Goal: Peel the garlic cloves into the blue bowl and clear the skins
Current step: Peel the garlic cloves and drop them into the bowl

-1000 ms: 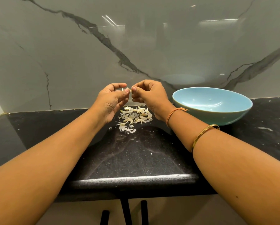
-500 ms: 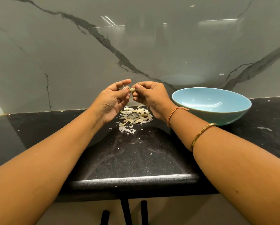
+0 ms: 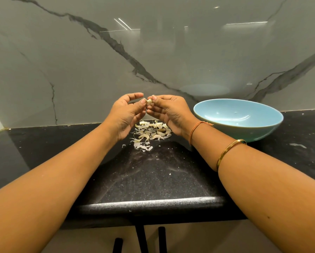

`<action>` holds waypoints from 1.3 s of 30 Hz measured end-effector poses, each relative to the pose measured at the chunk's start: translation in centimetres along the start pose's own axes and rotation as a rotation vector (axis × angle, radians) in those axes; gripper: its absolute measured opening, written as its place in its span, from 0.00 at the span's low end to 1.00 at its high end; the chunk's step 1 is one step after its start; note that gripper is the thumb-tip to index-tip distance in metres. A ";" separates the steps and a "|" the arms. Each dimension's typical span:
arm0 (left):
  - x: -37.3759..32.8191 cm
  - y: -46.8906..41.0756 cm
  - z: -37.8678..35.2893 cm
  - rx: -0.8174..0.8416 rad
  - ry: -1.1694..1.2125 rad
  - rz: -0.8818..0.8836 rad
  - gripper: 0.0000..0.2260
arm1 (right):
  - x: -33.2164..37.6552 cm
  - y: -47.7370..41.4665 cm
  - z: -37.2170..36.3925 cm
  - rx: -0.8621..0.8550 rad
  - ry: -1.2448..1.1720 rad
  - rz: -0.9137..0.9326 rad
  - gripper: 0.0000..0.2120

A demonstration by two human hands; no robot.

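Observation:
A small pale garlic clove (image 3: 149, 101) is held in the air between both hands, above the counter. My left hand (image 3: 127, 114) pinches it from the left with thumb and forefinger. My right hand (image 3: 168, 111) pinches it from the right, fingers curled. Below them a pile of garlic cloves and papery skins (image 3: 150, 133) lies on the black counter (image 3: 153, 176). The blue bowl (image 3: 240, 123) stands to the right of my right wrist; its visible inside looks empty.
A glossy grey marble wall rises right behind the counter. Small white skin scraps (image 3: 298, 145) dot the counter right of the bowl. The counter's front edge (image 3: 149, 202) runs under my forearms, with dark handles below it.
Both hands have lifted slightly with the clove and turned it between the fingertips; my left forefinger has straightened out a little. The pile and bowl have not moved.

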State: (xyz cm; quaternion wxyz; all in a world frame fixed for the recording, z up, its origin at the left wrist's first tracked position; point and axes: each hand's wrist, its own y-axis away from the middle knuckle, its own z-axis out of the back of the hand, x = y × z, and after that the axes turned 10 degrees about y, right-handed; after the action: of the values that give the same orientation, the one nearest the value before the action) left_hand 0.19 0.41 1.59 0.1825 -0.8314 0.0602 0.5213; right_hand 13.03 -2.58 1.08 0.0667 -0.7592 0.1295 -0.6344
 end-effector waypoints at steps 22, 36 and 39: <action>0.6 -1.4 1.4 -0.243 -0.241 -0.180 0.05 | 0.2 0.2 -0.3 0.021 0.217 0.011 0.12; 0.7 -1.2 1.0 -0.154 -0.365 -0.071 0.11 | -0.1 -0.1 -0.1 -0.030 0.315 0.025 0.09; 0.7 -0.9 1.0 -0.098 -0.386 -0.087 0.10 | -0.1 -0.2 -0.1 -0.034 0.339 0.034 0.09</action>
State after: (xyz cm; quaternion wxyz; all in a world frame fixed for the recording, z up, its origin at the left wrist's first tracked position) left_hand -0.09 1.69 0.74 0.1725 -0.7258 -0.0374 0.6648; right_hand 12.92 -2.34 1.02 0.0419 -0.6399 0.1626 -0.7499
